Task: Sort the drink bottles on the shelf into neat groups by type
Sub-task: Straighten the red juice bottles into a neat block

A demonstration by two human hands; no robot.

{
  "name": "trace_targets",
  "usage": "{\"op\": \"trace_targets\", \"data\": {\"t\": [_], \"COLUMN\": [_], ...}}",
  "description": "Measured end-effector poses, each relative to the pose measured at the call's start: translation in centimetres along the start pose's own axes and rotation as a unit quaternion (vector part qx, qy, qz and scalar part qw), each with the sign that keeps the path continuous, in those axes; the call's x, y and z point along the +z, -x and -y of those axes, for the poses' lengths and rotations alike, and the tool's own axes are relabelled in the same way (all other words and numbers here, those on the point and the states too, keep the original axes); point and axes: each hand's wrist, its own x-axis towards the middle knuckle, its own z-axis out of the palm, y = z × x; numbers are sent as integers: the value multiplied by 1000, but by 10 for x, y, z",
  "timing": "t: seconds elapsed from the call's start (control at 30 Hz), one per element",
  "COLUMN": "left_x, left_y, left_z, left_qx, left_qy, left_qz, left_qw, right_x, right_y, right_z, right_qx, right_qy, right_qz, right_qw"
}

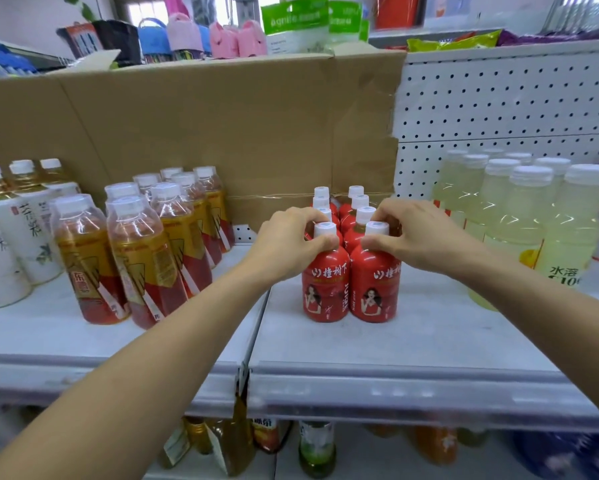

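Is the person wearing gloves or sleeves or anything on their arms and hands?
No gloves. The left hand and right hand are bare, with no rings showing. The left forearm and right forearm are bare too: no sleeves, watch or bracelets in view.

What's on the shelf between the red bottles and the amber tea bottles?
Nothing stands between the red bottles and amber tea bottles in the head view: bare shelf with a panel seam; the left forearm crosses above it.
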Motion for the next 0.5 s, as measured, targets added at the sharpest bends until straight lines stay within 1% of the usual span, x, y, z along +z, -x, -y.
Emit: {"op": "trace_targets", "data": {"t": [0.1, 0.27, 0.4, 0.47, 0.5], "left_x": [-1, -3, 1, 6, 8], "left_y": [3, 5, 11, 21, 28], "left_z": [-5, -7, -7, -4, -3], "left_qx": [7, 5, -11, -11, -6], "left_qy": [-14, -14, 13, 38, 57], "left_qz": [-7, 2, -13, -11, -5], "left_qw": [1000, 1000, 1000, 999, 998], "right_x": [0, 0, 0, 6, 10], "right_y": [0, 5, 9, 15, 18], "right_z": [0, 3, 7, 8, 9], "right_qx": [1, 4, 18, 23, 21], "right_qy": [-6, -5, 21, 7, -3], "right_qz": [0, 6, 19, 26, 17], "right_qw": [1000, 1000, 999, 999, 1000]}}
